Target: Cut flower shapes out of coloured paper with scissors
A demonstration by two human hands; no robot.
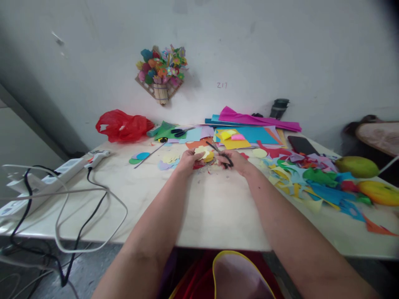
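Note:
Between the thumb and fingers of my left hand (187, 161) is a small pale-yellow paper flower (204, 153) with scalloped edges. My right hand (234, 162) is closed around the black handles of a pair of scissors (215, 148), whose blades point up and left, close to the paper flower. Under and around both hands lie red scraps and tiny paper clippings (209, 169). Left of my left hand are pale-yellow and lilac paper pieces (168, 162). Orange paper (197, 143) lies just behind the hands.
Colourful paper scraps (299, 178) and two mangoes (357, 166) cover the right side, near a dark phone (302, 145). Paper sheets (258, 135) and a second pair of scissors (180, 132) lie behind. A red plastic bag (123, 126) and a power strip (67, 172) with loose cables stand left.

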